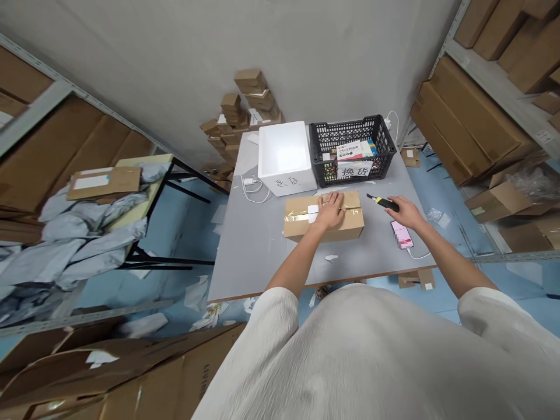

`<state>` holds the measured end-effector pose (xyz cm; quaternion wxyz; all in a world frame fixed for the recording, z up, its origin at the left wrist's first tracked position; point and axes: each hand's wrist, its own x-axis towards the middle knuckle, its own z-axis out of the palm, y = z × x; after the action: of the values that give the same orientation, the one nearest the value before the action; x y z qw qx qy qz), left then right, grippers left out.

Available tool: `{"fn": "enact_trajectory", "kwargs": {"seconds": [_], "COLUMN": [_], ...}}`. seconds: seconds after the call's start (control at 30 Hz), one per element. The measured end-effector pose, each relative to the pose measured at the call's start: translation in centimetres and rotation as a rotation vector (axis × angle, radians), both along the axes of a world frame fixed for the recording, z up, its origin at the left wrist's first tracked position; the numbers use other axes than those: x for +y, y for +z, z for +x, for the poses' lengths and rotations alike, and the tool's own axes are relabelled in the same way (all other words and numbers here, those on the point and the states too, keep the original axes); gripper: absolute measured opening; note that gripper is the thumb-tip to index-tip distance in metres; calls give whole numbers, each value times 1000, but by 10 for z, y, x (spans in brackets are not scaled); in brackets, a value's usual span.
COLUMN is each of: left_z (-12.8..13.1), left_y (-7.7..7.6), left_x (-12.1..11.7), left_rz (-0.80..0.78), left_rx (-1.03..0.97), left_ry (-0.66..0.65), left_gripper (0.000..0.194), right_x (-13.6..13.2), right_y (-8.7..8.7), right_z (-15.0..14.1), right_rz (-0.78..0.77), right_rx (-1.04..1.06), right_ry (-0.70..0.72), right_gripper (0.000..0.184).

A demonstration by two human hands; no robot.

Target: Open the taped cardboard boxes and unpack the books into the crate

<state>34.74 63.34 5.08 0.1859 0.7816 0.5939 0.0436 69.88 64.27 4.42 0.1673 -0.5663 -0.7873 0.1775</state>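
Note:
A taped cardboard box (301, 224) lies on the grey table (245, 251) in front of me. My left hand (331, 211) rests flat on its top, fingers stretched out over the tape beside a small white label. To the right of the box, my right hand (405, 212) grips a black and yellow utility knife (387, 203). The blade points left, towards the box, and is apart from it. Just below that hand a phone (401, 235) with a lit pink screen lies on the table, a white cable plugged into it.
Behind the box stand a white foam box (286, 181) and a black plastic crate (324, 169) with books inside. Cardboard boxes (258, 99) are piled against the wall. Grey parcels (96, 239) cover a side table at left. Shelves with cartons (472, 111) flank the right.

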Motion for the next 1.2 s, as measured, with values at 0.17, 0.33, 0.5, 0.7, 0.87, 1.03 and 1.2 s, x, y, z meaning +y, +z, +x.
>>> {"fn": "enact_trajectory", "kwargs": {"seconds": [0.17, 0.33, 0.5, 0.7, 0.87, 1.03, 1.2], "left_z": [-9, -44, -73, -76, -79, -93, -106], "left_y": [5, 9, 1, -2, -3, -4, -9], "left_x": [-20, -62, -94, -107, -110, -107, -103], "left_rz": [30, 52, 56, 109, -72, -1, 33], "left_rx": [-11, -6, 11, 48, 3, -105, -186], "left_ry": [16, 119, 131, 322, 454, 459, 520], "left_gripper": [72, 76, 72, 44, 36, 32, 37], "right_x": [5, 27, 57, 73, 66, 42, 5], "right_y": [3, 8, 7, -6, -6, -2, 2], "right_z": [-27, -76, -136, -175, -170, -165, -167], "right_rz": [-35, -20, -14, -62, -84, -136, -213], "right_rx": [96, 189, 129, -69, -93, -79, 3], "right_ry": [57, 167, 330, 327, 288, 261, 212], "right_gripper": [50, 50, 52, 57, 56, 56, 52]}}
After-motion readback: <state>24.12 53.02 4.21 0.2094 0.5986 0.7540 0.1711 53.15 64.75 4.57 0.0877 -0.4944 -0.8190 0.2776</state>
